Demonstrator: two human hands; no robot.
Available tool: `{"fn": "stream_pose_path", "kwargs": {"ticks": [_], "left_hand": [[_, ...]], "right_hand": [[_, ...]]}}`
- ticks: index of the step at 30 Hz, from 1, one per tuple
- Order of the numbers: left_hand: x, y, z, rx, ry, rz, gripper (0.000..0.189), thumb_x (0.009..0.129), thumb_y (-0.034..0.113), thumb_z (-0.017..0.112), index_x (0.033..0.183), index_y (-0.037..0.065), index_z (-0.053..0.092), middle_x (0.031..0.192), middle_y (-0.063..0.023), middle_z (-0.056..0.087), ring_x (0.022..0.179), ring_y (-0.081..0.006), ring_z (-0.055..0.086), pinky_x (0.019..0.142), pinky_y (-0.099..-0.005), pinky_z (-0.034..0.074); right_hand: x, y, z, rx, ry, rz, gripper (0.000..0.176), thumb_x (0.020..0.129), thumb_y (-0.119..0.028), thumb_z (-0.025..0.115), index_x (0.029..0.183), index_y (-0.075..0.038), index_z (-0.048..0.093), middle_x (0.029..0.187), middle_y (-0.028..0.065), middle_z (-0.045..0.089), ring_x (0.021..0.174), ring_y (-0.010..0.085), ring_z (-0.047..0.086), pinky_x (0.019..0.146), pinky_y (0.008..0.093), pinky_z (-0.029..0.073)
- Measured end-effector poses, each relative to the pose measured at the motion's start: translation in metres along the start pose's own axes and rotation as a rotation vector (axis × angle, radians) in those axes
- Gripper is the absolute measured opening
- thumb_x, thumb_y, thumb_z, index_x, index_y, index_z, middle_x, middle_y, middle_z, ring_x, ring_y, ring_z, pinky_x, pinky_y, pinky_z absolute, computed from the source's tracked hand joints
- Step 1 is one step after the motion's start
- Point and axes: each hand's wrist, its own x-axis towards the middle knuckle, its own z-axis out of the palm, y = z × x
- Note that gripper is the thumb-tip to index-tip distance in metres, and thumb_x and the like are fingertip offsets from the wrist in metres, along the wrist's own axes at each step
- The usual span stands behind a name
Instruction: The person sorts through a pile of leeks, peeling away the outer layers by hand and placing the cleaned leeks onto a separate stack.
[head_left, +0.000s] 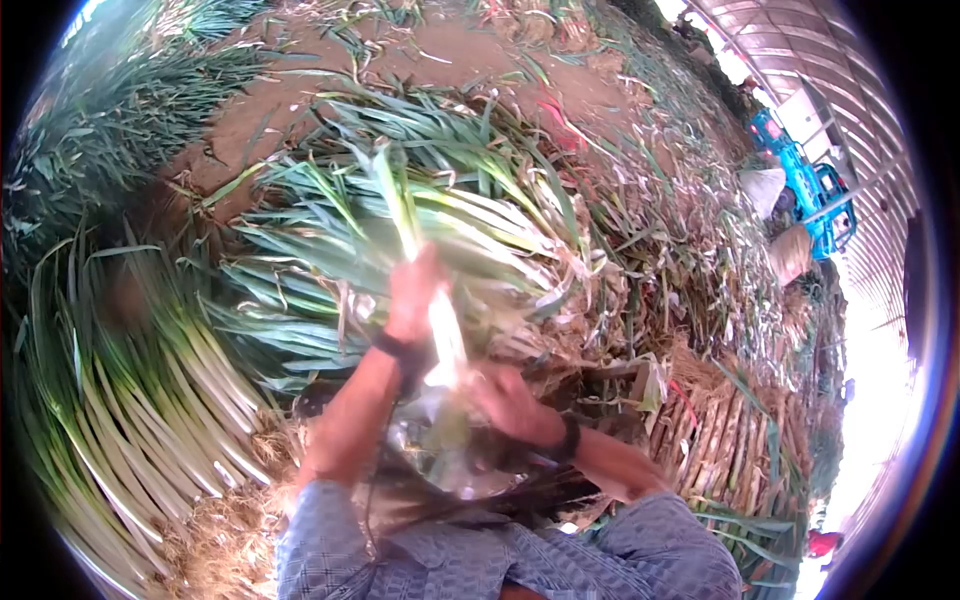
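- Brown soil [430,45] and scattered leaves spread out under an arched roof [845,60].
- At far left, long onion-like stalks [130,420] lie side by side, green ends away, shaggy roots [225,535] toward the person.
- Next, a loose heap of leafy stalks [300,265] lies beyond the hands; its crossing leaves could snag any stalk drawn out.
- The left hand [417,290] has its fingers wrapped round one pale stalk [447,330], held aslant, leaves up and away; too hard a squeeze might bruise or snap it.
- The right hand [510,402] is at that stalk's lower end, fingers curled; blur hides whether they grip it. An uneven pull there could tear the stem.
- Farther right, brown-skinned stalks [715,435] lie packed together.
- At the far right edge stands a blue vehicle [818,205].
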Motion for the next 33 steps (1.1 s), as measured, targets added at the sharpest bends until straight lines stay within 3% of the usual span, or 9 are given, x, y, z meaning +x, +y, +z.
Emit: {"fn": "stream_pose_path", "kwargs": {"ticks": [3,6,15,18,20,22,25,30,33], "left_hand": [[0.018,0.0,-0.019,0.305,-0.069,0.327,0.018,0.096,0.018,0.064,0.085,0.006,0.056,0.067,-0.004,0.057,0.048,-0.0148,0.052,0.044,-0.0275,0.046],[0.057,0.002,-0.03,-0.125,0.279,-0.032,0.019,0.094,0.015,0.065,0.085,0.002,0.054,0.066,-0.0047,0.056,0.051,-0.0158,0.052,0.047,-0.0297,0.047],[0.022,-0.011,0.012,-0.003,0.106,0.164,0.019,0.094,0.017,0.067,0.088,0.007,0.051,0.068,-0.0011,0.052,0.05,-0.0115,0.046,0.044,-0.0272,0.041],[0.019,0.007,0.008,0.097,0.172,0.043,0.02,0.093,0.017,0.068,0.089,0.007,0.051,0.069,-0.0015,0.052,0.05,-0.0116,0.047,0.044,-0.027,0.041],[0.03,0.016,-0.008,0.033,0.15,0.314,0.019,0.096,0.018,0.065,0.087,0.009,0.051,0.07,-0.0005,0.051,0.052,-0.0112,0.048,0.045,-0.028,0.042],[0.024,0.042,-0.018,-0.366,0.09,-0.053,0.021,0.098,0.021,0.061,0.083,0.011,0.05,0.069,0.0004,0.05,0.054,-0.0111,0.049,0.046,-0.0301,0.043],[0.011,0.022,-0.017,-0.302,0.087,0.025,0.026,0.099,0.022,0.061,0.08,0.009,0.05,0.067,-0.0005,0.049,0.056,-0.0141,0.052,0.047,-0.0319,0.046],[-0.051,0.043,0.025,-0.17,0.135,-0.152,0.024,0.097,0.021,0.064,0.081,0.006,0.055,0.061,-0.0036,0.053,0.051,-0.0164,0.056,0.048,-0.0312,0.049],[-0.063,0.029,0.008,-0.065,0.07,-0.172,0.02,0.096,0.018,0.063,0.083,0.006,0.054,0.063,-0.0039,0.053,0.052,-0.015,0.054,0.048,-0.0307,0.048]], "right_hand": [[-0.056,0.038,-0.005,0.142,-0.344,-0.077,0.032,0.103,-0.033,0.053,0.092,-0.005,0.063,0.081,0.0032,0.068,0.062,0.0153,0.061,0.054,0.0287,0.046],[-0.095,-0.02,-0.022,-0.403,-0.526,-0.012,0.031,0.099,-0.033,0.058,0.09,-0.005,0.067,0.08,0.0064,0.069,0.062,0.0213,0.063,0.055,0.031,0.05],[0.005,-0.022,-0.047,-0.807,0.054,-0.024,0.03,0.096,-0.035,0.062,0.093,-0.006,0.07,0.074,0.0075,0.066,0.066,0.02,0.066,0.055,0.0379,0.048],[0.014,0.027,-0.018,-0.611,-0.489,0.069,0.032,0.097,-0.032,0.06,0.09,-0.001,0.067,0.076,0.009,0.067,0.069,0.0183,0.065,0.058,0.0377,0.049],[-0.01,0.042,-0.001,-0.307,-0.818,0.09,0.031,0.098,-0.029,0.059,0.091,0.0,0.066,0.077,0.0114,0.066,0.074,0.0185,0.065,0.061,0.0369,0.05],[-0.028,0.045,-0.011,-0.125,-0.853,-0.074,0.027,0.098,-0.025,0.058,0.095,0.001,0.066,0.076,0.0129,0.065,0.077,0.0184,0.065,0.063,0.0359,0.051],[0.022,0.096,-0.091,-0.598,-0.09,-0.089,0.026,0.095,-0.018,0.061,0.117,-0.004,0.066,0.084,0.0112,0.065,0.075,0.0201,0.063,0.064,0.0347,0.051],[0.099,0.388,-0.272,-0.394,0.349,0.231,0.04,0.091,-0.016,0.065,0.129,-0.003,0.057,0.112,0.0199,0.063,0.106,0.0305,0.061,0.091,0.0417,0.049],[0.124,0.244,-0.235,-1.075,0.248,0.071,0.044,0.093,-0.025,0.059,0.129,0.001,0.056,0.122,0.0225,0.062,0.114,0.0379,0.059,0.1,0.0457,0.046]]}}
